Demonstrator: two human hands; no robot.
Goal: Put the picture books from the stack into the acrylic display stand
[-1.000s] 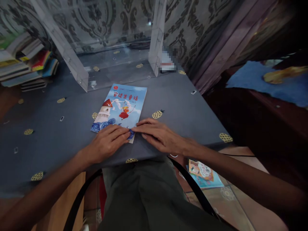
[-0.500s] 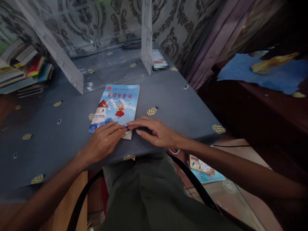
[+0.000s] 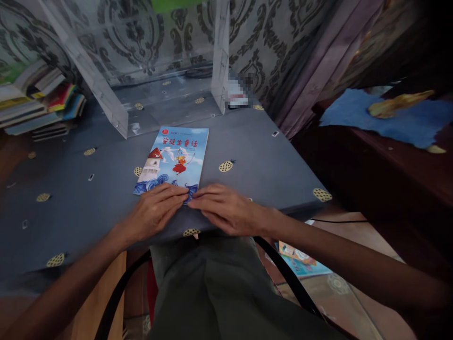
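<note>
A thin blue paperback book lies closed on the table, its cover showing red characters, a white tower, a figure in red and dark blue waves. My left hand rests over the book's lower edge, fingers drawn together and tips closed at the lower right corner. From the right, my right hand meets the same corner, thumb and fingers pinched there. The fingertips of both hands nearly touch, and they hide the corner itself.
Dark grey cloth with pineapple prints covers the table. Behind the book stands a clear acrylic stand. A stack of books sits at the left. Picture books lie on the floor at right, near a black chair arm.
The lower right corner of the cover, bent up before with pale paper showing beneath, now lies down. My right thumb and fingers have closed together at that corner. The view has shifted slightly.
</note>
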